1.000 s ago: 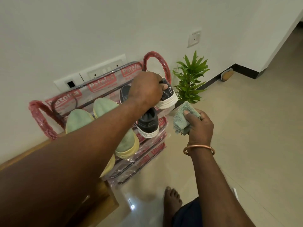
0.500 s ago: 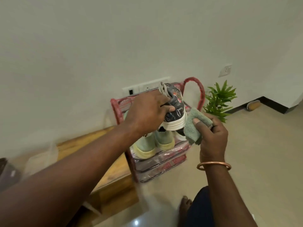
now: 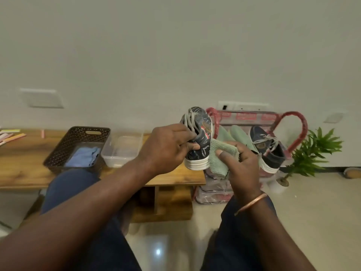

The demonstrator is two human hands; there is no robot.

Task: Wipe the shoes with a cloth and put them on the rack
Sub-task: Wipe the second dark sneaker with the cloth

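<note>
Two-handed: gripped dark patterned white-soled sneaker (image 3: 197,133) in left hand (image 3: 168,147), long axis near upright; pinched folded green cloth (image 3: 218,159) in right hand (image 3: 242,165), against its frame-right side.

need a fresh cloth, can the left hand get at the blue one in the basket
Likely not yet: the left hand grips the patterned shoe. The open basket leaves the blue cloth uncovered.

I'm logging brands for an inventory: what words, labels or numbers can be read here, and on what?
Nothing reads clearly.
The red labels on the shoe rack: lettering too blurred to read.
The emblem on the dark shoe on the rack: too small to read.
The patterned shoe in the left hand: print only, no legible words.
</note>
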